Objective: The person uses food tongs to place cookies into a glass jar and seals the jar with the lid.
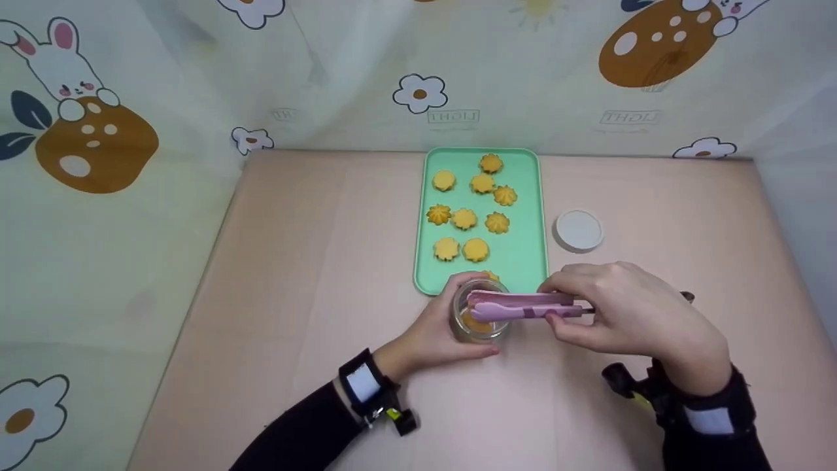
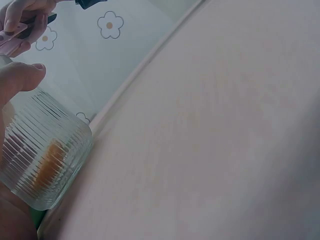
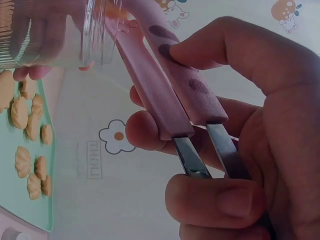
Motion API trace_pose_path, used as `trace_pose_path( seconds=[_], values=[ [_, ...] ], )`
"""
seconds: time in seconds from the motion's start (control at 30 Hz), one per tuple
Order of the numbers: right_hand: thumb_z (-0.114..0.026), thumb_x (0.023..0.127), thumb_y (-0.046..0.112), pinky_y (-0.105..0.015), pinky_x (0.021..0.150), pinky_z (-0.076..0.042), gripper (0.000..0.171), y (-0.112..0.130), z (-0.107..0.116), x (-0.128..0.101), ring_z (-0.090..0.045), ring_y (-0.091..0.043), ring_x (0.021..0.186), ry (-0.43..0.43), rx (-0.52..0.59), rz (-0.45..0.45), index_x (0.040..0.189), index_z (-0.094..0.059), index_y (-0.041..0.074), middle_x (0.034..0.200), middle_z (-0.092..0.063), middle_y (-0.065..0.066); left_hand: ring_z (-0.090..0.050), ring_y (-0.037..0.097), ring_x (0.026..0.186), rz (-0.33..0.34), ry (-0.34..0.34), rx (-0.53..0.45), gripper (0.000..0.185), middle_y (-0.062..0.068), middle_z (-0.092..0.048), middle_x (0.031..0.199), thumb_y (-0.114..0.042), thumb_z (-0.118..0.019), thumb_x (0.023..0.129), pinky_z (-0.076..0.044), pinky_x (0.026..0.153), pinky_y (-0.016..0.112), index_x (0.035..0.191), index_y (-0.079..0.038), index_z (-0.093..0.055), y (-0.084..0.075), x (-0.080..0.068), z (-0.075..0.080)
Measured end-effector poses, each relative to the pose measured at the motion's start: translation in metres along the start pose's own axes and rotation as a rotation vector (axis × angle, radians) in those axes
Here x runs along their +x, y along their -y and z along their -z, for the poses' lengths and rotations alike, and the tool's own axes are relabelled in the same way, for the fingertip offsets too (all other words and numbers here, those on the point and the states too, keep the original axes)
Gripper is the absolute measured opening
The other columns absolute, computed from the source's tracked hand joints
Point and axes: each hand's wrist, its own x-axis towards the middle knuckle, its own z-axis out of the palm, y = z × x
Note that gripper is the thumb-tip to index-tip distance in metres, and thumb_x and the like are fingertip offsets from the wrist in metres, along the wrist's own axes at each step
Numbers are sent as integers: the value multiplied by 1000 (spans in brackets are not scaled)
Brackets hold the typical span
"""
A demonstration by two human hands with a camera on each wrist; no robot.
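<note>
My left hand [image 1: 428, 333] grips a ribbed clear glass jar [image 2: 65, 125], its fingers and thumb curled round the side. Through the glass in the left wrist view, a golden-brown cookie [image 2: 49, 165] shows inside. The right hand [image 1: 637, 317] holds pink tongs [image 3: 155, 95] with metal shanks, thumb on one arm and fingers on the other. Their pink tips lie over the jar's mouth in the head view. Part of something yellow-orange [image 3: 116, 11] appears by the tips in the right wrist view; whether they pinch it I cannot tell.
A mint-green tray [image 1: 523, 261] beyond the jar bears several flower-shaped cookies [image 1: 476, 250], one partly hidden by the jar. To the tray's right lies a round white lid [image 1: 579, 230]. A patterned curtain [image 1: 340, 78] stands behind the pinkish tabletop [image 1: 294, 261].
</note>
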Motion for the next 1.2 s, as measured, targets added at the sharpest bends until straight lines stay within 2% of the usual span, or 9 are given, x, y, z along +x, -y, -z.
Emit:
trace_pose_path(
  seconds=[0.23,0.37,0.47,0.63,0.8,1.07,1.2],
  values=[
    [-85,90,24,-18,56,-49,21,0,5,1,-51,2,67,9,2,-16,107,-78,14,89,-68,12,-60,23,140,11,-4,2,101,2,-59,154,-12,-98,82,-48,121,43,160,-18,-35,-3,1,1],
    [-85,90,25,-18,57,-49,23,0,6,1,-51,2,68,13,5,-30,109,-78,14,90,-68,11,-59,23,141,13,-6,16,101,1,-57,156,-15,-98,83,-46,123,44,160,-12,-34,-2,1,2],
    [-84,90,26,-19,57,-49,24,0,6,0,-51,2,68,5,-5,-35,111,-78,14,90,-68,10,-58,23,141,5,-7,24,100,1,-57,157,-15,-98,82,-45,123,44,160,-14,-35,-2,0,2],
    [-84,90,25,-22,57,-51,28,-2,7,-2,-54,2,67,-32,-25,-38,113,-76,13,92,-72,8,-55,22,145,-8,-18,91,101,0,-56,158,-20,-100,81,-41,126,44,159,-22,-36,-2,-1,1],
    [-82,89,25,-25,57,-54,32,-5,8,-3,-57,-2,68,-85,-73,-66,117,-74,13,93,-72,4,-53,21,147,-3,-34,152,102,1,-56,157,-24,-101,80,-38,128,46,158,-20,-36,-1,-1,1],
    [-81,88,25,-27,56,-52,33,-13,7,-2,-56,-8,67,-172,-116,-98,119,-74,12,91,-67,2,-52,20,147,3,-32,135,100,-4,-59,152,-25,-100,80,-39,128,46,158,-24,-37,-1,-1,1],
    [-81,88,25,-28,54,-50,35,-17,5,-1,-55,-9,67,-208,-141,-128,119,-74,11,91,-67,0,-52,21,147,-2,-34,126,100,-3,-58,153,-24,-100,80,-40,127,47,158,-22,-38,0,0,1]
  ],
)
